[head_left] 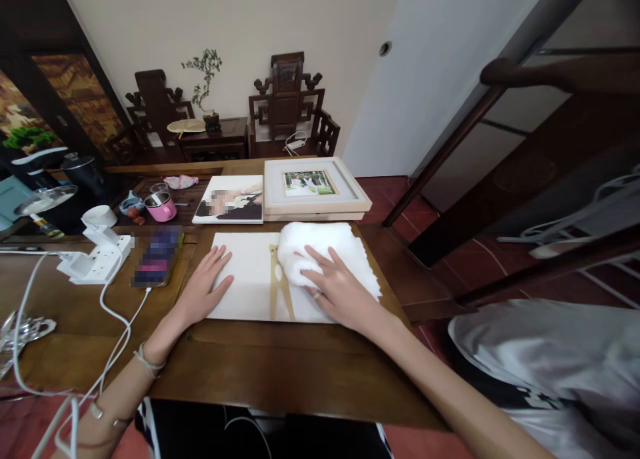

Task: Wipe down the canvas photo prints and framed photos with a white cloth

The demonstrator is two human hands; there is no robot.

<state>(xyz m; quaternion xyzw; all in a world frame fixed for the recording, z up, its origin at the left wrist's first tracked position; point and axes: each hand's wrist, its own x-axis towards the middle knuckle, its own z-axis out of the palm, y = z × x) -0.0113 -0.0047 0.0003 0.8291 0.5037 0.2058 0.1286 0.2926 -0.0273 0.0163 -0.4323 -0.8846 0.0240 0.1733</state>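
A flat white panel (243,279) with a tan, stand-like shape printed on it lies near the table's front edge. My left hand (206,285) rests flat on the panel's left edge, its fingers stretched out and holding nothing. On the panel's right part, my right hand (336,282) grips a fluffy white cloth (320,239) and presses it down. The cloth is bunched under the fingers and spreads out past the panel's right side, hiding that part of the panel.
Behind the panel lie a photo print (233,202) and a framed photo (310,182) on a stacked frame. To the left are a phone (157,255), a power strip (100,259) with white cables, and a pink cup (161,207). A wooden chair (505,159) stands right of the table (280,362).
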